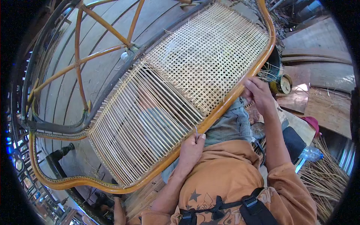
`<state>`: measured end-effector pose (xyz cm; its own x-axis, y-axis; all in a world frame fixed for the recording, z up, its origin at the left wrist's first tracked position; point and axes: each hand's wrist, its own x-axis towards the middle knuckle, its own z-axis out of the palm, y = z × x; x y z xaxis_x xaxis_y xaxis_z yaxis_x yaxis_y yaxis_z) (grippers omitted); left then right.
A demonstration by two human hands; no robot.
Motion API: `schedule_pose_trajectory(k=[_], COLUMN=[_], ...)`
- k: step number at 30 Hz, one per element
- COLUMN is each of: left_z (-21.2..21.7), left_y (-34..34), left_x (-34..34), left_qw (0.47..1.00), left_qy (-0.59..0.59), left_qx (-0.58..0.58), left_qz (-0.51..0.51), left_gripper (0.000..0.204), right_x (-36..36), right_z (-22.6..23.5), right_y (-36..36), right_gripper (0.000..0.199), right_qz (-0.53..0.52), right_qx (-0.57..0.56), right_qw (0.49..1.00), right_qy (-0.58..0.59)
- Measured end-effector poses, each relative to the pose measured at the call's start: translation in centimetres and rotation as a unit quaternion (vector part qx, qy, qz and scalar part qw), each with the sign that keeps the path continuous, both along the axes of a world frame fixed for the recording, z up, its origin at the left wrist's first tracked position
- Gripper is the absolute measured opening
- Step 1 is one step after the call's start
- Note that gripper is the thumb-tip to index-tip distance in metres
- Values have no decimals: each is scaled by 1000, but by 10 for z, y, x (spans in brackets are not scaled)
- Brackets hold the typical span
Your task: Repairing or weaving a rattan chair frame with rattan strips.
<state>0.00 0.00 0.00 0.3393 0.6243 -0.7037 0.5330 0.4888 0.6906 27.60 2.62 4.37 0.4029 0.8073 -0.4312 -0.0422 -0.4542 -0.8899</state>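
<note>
A wooden or rattan frame (pixel 165 164) with a glossy orange-brown rail lies across my lap. Its far right part carries a finished-looking open cane weave (pixel 215 48), while parallel cane strands (pixel 131 123) run across the left part. My left hand (pixel 192 149) is closed at the near rail, thumb and fingers pinching a thin, pale, curved piece (pixel 196 131) that reaches up to the edge of the strands; whether it is cane or a metal hook I cannot tell. Farther right, my right hand (pixel 258 92) is closed beside the same rail, its fingertips partly hidden.
Brown poles (pixel 103 24) of another frame stand at the upper left over a plank floor. A tin can (pixel 284 84) and flat boards (pixel 318 56) are at the right. Below them lie a clear plastic bottle (pixel 311 153) and a heap of cane strips (pixel 324 180).
</note>
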Motion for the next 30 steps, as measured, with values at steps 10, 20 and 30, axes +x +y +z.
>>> schedule_pose_trajectory(k=[10,20,30], left_z=[3,-2,22], left_y=[-4,-7,-1], left_x=[5,11,20], left_qw=[999,998,998], left_qy=[-17,-30,-17], left_qx=[-14,-2,-1], left_qz=[49,57,59], left_gripper=[23,21,20], right_x=[30,-5,76], right_z=[-64,-71,-90], right_y=[-86,-73,-134], right_gripper=[13,15,15], right_qz=[-98,46,-191], right_qx=[-84,36,-59], right_qw=[991,964,941], right_qy=[-31,-258,-273])
